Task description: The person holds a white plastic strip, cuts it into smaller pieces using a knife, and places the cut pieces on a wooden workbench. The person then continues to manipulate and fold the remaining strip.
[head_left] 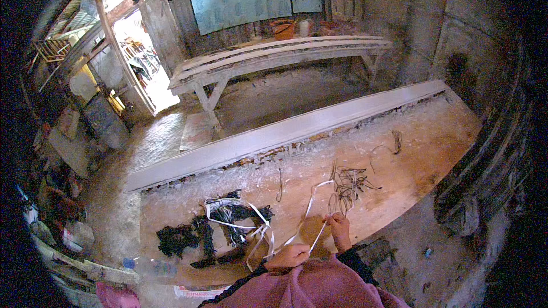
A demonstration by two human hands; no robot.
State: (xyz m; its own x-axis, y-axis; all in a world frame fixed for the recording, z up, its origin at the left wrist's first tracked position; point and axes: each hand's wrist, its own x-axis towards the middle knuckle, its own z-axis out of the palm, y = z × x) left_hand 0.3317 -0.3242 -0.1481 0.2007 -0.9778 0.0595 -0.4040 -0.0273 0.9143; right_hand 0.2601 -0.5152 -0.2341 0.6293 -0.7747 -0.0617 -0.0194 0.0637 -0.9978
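My left hand (pixel 288 256) is closed round a thin white strap (pixel 317 239) near the front edge of the table. A taut length of the strap runs up to my right hand (pixel 339 226), whose fingers pinch it. Just beyond that hand lies a tangle of thin dark wire (pixel 352 185); a loop of it reaches the fingertips, and I cannot tell whether they touch it. Left of my hands rests a heap of black stringy bundles (pixel 178 239), with more white strap (pixel 214 217) looped over it and trailing toward my left hand.
The wooden tabletop (pixel 411 148) is dusty, with a long white-grey board (pixel 297 132) along its far side. Beyond stands a wooden bench (pixel 285 51) holding an orange bucket (pixel 282 29). A clear bottle (pixel 154 266) lies at lower left. Dark long pieces (pixel 485 159) stand at right.
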